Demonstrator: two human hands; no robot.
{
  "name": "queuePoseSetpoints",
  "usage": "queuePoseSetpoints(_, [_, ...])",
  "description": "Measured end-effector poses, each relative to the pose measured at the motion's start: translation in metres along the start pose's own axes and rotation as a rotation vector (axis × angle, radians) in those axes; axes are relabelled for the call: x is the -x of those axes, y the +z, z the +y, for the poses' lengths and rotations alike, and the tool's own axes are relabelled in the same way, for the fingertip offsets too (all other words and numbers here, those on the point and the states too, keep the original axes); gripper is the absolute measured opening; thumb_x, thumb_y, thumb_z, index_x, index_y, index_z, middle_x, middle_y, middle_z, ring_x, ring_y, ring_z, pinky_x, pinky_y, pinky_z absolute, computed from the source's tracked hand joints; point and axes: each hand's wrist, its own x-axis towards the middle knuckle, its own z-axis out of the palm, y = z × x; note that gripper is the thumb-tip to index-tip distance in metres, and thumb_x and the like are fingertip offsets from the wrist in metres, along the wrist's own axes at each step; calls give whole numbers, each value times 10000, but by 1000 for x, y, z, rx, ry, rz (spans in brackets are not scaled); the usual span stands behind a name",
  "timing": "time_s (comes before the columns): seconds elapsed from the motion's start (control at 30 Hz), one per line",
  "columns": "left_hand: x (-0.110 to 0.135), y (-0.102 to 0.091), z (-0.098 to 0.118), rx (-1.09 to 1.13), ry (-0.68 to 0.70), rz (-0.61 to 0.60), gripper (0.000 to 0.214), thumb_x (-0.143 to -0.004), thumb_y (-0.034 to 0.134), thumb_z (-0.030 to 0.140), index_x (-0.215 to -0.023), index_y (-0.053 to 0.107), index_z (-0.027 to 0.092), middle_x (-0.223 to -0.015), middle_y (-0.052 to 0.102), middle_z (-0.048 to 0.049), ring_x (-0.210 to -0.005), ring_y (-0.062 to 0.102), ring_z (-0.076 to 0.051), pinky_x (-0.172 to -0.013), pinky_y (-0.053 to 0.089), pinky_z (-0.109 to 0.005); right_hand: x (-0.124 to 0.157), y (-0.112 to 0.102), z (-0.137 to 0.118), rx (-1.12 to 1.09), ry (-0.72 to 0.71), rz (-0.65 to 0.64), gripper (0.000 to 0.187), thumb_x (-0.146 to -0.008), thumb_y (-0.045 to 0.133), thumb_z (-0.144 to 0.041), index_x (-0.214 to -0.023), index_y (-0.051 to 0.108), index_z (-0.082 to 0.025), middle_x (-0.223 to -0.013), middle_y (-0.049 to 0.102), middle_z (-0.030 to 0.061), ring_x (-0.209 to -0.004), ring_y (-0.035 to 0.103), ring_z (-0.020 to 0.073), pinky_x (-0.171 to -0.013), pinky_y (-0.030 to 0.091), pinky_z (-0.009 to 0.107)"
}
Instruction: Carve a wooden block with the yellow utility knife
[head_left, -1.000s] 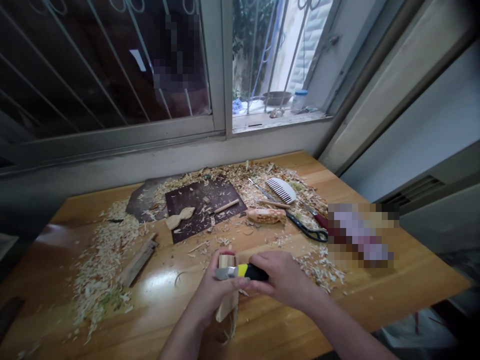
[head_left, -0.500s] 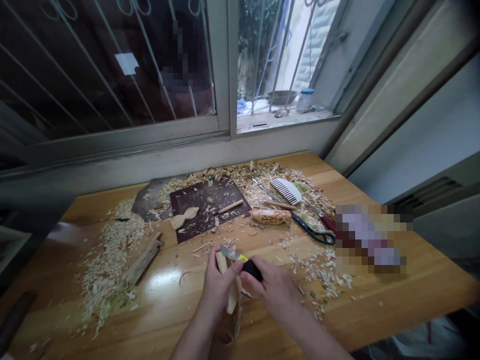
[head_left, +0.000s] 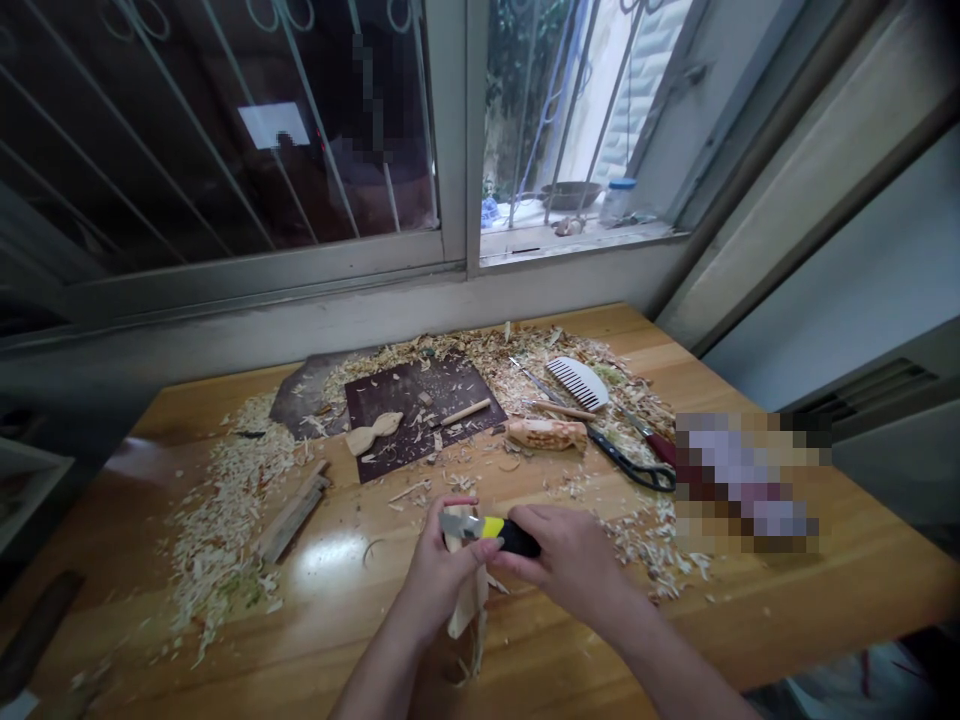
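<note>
My left hand point(head_left: 450, 560) is closed round a pale piece of wood point(head_left: 466, 608), whose lower end points toward me. In my right hand point(head_left: 559, 555) is the black handle of a yellow-and-black utility knife point(head_left: 495, 530). Its blade lies across the upper end of the wood, and my left thumb presses near the knife's yellow part. Thin shavings hang beside the wood's lower end. Beyond my hands, a dark mat point(head_left: 420, 410) carries a carved hourglass-shaped wooden piece point(head_left: 373, 433) and a short wooden stick point(head_left: 465, 411).
Wood shavings point(head_left: 225, 510) cover the table's left and back. A carved orange-brown block point(head_left: 547, 434), a white comb point(head_left: 577, 382) and black-handled scissors point(head_left: 630, 462) lie right of the mat. A wood strip point(head_left: 295, 512) lies left. Behind stands a barred window point(head_left: 454, 150).
The knife has turned to lie flatter across the wood, and my right hand has shifted slightly right. My left hand still grips the wood. The whole view has shifted slightly.
</note>
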Motion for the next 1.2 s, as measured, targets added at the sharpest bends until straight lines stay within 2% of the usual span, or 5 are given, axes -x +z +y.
queuePoseSetpoints(0.3, [-6, 3, -2, -155, 44, 220, 416, -613, 653, 376, -911, 426, 195, -744, 570, 6, -673, 534, -154, -622, 397, -255, 5, 28, -13, -57, 243, 69, 317, -822, 393, -506, -779, 510, -214, -639, 611, -2, -568, 554, 153, -477, 245, 230])
queuePoseSetpoints(0.57, [-7, -7, 4, -163, -63, 61, 539, -491, 750, 295, -909, 426, 196, -724, 567, 25, -667, 532, -142, -602, 399, -230, 0, 2, 7, 3, 55, 8, 347, -800, 415, -539, -730, 498, -210, -657, 593, -1, -601, 531, 142, -513, 248, 229])
queuePoseSetpoints(0.83, [0, -8, 2, -107, -108, -61, 634, -522, 746, 290, -1002, 340, 211, -675, 527, 47, -603, 493, -100, -562, 367, -201, -4, -10, 7, 46, -145, -102, 347, -788, 431, -545, -755, 511, -209, -677, 603, 3, -629, 532, 141, -538, 244, 235])
queuePoseSetpoints(1.03, [3, -3, -1, -217, -102, 16, 666, -477, 765, 298, -1000, 361, 216, -631, 498, 63, -554, 457, -90, -514, 330, -186, -3, -12, 11, 90, -181, -89, 379, -763, 445, -570, -713, 527, -203, -643, 598, 5, -608, 529, 139, -532, 239, 242])
queuePoseSetpoints(1.2, [0, 3, -6, -232, -17, 139, 540, -498, 732, 354, -911, 419, 202, -639, 544, 33, -581, 493, -130, -546, 358, -218, 2, 5, 6, 45, -48, 10, 378, -783, 423, -560, -727, 518, -198, -659, 601, 10, -616, 541, 146, -531, 250, 241])
